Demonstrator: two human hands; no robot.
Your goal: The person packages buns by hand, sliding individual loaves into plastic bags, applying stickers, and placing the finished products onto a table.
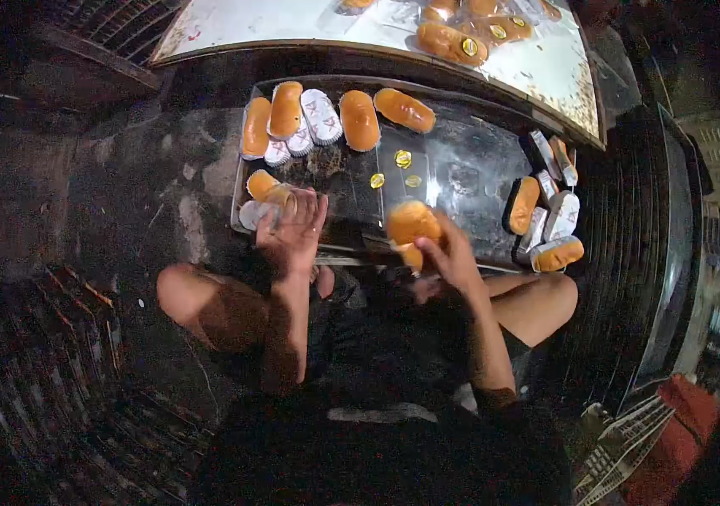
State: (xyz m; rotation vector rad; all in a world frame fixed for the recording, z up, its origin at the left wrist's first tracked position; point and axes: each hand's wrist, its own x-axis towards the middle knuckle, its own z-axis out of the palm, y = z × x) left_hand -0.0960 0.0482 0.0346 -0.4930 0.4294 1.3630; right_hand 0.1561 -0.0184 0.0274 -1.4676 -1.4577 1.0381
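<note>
My right hand (454, 257) is closed around a golden bread roll (413, 223) above the tray's near edge. A second brown piece shows under that roll; blur hides whether it is separate. My left hand (292, 232) has its fingers stretched out over the tray's near left corner. Beside its fingertips are a bread roll (262, 183) and a pale, partly covered wrapper (252, 215). The dark metal tray (334, 181) also carries several rolls in white paper cups, such as this upright roll (360, 121). Small yellow stickers (403, 158) lie mid-tray.
A white-topped table (275, 25) stands beyond the tray, bearing bagged rolls (453, 44) with yellow stickers. More rolls (558, 253) crowd the tray's right end. Dark slatted racks (48, 363) stand at left. A red item (672, 438) and pale basket lie lower right.
</note>
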